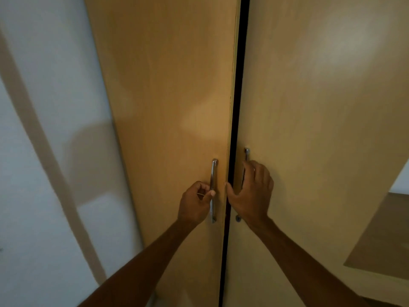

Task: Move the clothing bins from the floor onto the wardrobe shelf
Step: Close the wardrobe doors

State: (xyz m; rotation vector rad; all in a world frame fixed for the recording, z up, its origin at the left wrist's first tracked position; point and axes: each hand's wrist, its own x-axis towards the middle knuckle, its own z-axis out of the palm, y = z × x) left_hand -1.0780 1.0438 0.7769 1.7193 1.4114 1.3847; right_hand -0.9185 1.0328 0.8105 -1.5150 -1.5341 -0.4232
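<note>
Two tan wooden wardrobe doors fill the view, the left door (168,96) and the right door (309,107), with a narrow dark gap between them. Each carries a vertical chrome bar handle. My left hand (194,203) is curled around the left handle (213,173). My right hand (252,193) wraps the right handle (246,154), fingers behind the bar, thumb by the door's edge. No clothing bins and no shelf are in view; the doors hide the inside.
A white wall (44,151) with a shadow band runs along the left of the wardrobe. At the right edge a brown panel or surface (382,240) shows below a pale patch.
</note>
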